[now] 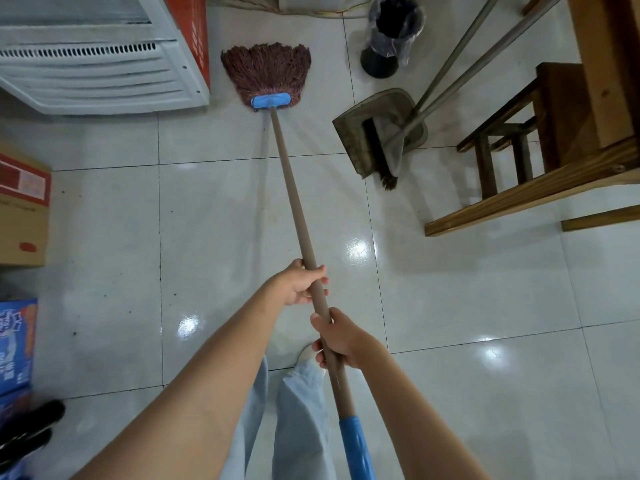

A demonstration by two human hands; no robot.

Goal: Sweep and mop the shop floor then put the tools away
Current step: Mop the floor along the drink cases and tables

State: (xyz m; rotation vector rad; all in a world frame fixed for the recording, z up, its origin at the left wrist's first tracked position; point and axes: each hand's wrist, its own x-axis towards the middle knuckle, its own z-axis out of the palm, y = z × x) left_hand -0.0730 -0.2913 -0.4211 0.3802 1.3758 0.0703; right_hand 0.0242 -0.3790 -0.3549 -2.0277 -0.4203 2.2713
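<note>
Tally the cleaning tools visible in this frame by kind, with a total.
Mop, gripped by left hand and right hand: 1
Broom: 1
Dustpan: 1
Bin: 1
Total: 4

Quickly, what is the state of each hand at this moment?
Left hand: closed, fingers curled round the mop handle.
Right hand: closed round the same handle, just behind the left hand.

Glossy glazed floor tiles [467, 271], matt tan mop handle [294, 202], stringy brown mop head [266, 69], grainy wooden stool [540, 133].
</note>
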